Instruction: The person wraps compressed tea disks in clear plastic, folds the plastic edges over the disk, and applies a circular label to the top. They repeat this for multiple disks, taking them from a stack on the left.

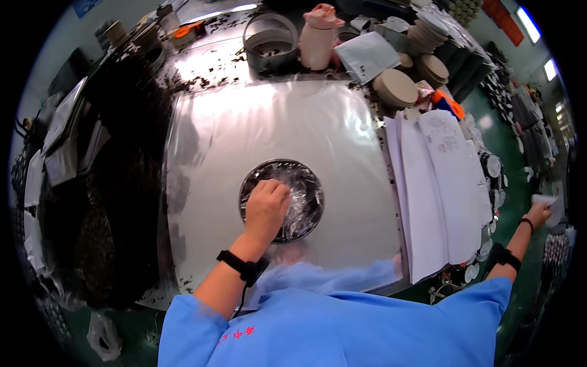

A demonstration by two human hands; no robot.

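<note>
My left hand (266, 208) rests over a round, dark-rimmed shallow container (242, 188), with its fingers curled down. Crumpled clear plastic film (300, 202) fills the container, over something dark. The fingertips are hidden, so I cannot tell whether they grip the film. Under the container lies a smooth, shiny clear sheet (284, 124) on the worktable. My right hand (537, 214) is stretched far out to the right, past the table's edge. Its fingers are closed on a thin white piece (545, 199), paper or plastic.
A large heap of dark dried flakes (133, 192) covers the left side. At the back stand a round metal ring (270, 55), a pink jug (317, 41) and round tan boxes (395, 88). Long white printed sheets (435, 192) lie at the right, near an orange tape dispenser (448, 103).
</note>
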